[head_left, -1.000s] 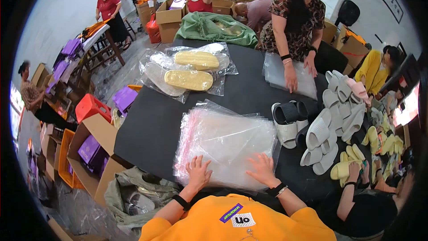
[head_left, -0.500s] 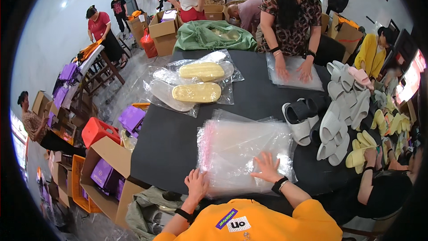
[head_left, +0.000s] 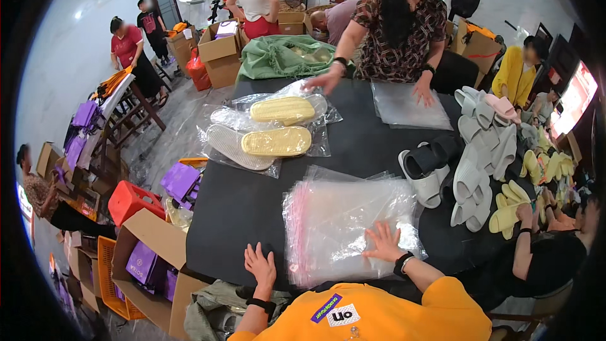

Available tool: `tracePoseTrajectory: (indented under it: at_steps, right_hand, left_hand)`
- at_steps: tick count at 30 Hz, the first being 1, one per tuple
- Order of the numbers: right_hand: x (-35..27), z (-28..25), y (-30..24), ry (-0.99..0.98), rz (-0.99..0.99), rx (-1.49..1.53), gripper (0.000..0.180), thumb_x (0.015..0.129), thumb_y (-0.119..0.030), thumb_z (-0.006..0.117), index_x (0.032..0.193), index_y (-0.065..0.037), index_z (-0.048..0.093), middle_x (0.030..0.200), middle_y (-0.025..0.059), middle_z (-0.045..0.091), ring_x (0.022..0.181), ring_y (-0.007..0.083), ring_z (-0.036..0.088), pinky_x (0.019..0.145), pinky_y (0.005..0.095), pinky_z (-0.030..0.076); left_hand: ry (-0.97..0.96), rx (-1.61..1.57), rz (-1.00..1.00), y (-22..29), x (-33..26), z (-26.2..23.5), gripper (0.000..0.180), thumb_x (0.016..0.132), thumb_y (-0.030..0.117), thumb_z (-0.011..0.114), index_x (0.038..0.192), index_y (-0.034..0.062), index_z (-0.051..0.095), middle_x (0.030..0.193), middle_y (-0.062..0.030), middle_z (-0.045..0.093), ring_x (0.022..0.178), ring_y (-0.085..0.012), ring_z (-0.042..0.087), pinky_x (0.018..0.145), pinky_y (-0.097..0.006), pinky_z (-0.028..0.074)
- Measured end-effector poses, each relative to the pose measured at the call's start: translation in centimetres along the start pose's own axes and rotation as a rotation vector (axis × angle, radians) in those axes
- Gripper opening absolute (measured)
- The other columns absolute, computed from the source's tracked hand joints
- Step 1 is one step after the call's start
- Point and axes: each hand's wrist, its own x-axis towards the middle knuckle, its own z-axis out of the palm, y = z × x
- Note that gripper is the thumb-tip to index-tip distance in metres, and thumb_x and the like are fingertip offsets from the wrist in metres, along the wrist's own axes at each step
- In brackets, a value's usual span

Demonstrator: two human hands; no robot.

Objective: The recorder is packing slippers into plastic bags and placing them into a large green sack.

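A thick stack of clear plastic bags (head_left: pixel 341 215), pink along its left edge, lies on the black table (head_left: pixel 230 202) in front of me. My right hand (head_left: pixel 383 242) rests on the stack's right part, fingers spread, holding nothing. Just left of the pink edge, my left hand (head_left: pixel 260 266) is open above or on the black tabletop, with nothing in it. Beyond the stack lie bagged slippers with yellow soles (head_left: pixel 276 141) and white ones (head_left: pixel 238 148). White and black slides (head_left: pixel 421 180) stand close to the stack's right side.
Across the table a co-worker has one hand (head_left: pixel 424 90) on another stack of bags (head_left: pixel 401 110) and the other (head_left: pixel 325 80) over the bagged slippers. Grey slides (head_left: pixel 472 186) and yellow slides (head_left: pixel 507 211) pile at right. A carton with purple bags (head_left: pixel 148 218) stands by my left.
My left hand has moved off the bag stack's edge to the left. My right hand stays on the stack. The co-worker's hand has reached from the far bags toward the bagged slippers.
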Motion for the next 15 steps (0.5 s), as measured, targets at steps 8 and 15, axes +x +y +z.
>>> tracePoseTrajectory:
  at_steps: [8, 15]
  right_hand:
    - [-0.2, 0.1, 0.2, 0.029, -0.009, 0.01, 0.088, 0.07, -0.068, 0.055, 0.14, -0.023, 0.027, 0.149, 0.0167, 0.001, 0.136, 0.0399, -0.007, 0.096, 0.0685, -0.011]
    - [-0.5, -0.7, -0.6, 0.012, -0.021, 0.055, 0.088, 0.07, -0.069, 0.054, 0.141, -0.023, 0.027, 0.15, 0.0151, 0.0, 0.136, 0.039, -0.01, 0.095, 0.0677, -0.014]
  left_hand:
    - [-0.022, 0.211, 0.087, -1.0, -0.6, 2.5, 0.054, 0.082, 0.03, 0.058, 0.129, 0.0075, 0.041, 0.14, -0.0208, 0.028, 0.13, -0.0371, 0.021, 0.102, -0.052, 0.017]
    - [-0.01, 0.264, 0.076, -1.1, -0.8, 2.5, 0.053, 0.082, 0.03, 0.057, 0.128, 0.0077, 0.042, 0.14, -0.0208, 0.028, 0.13, -0.0364, 0.022, 0.102, -0.052, 0.017]
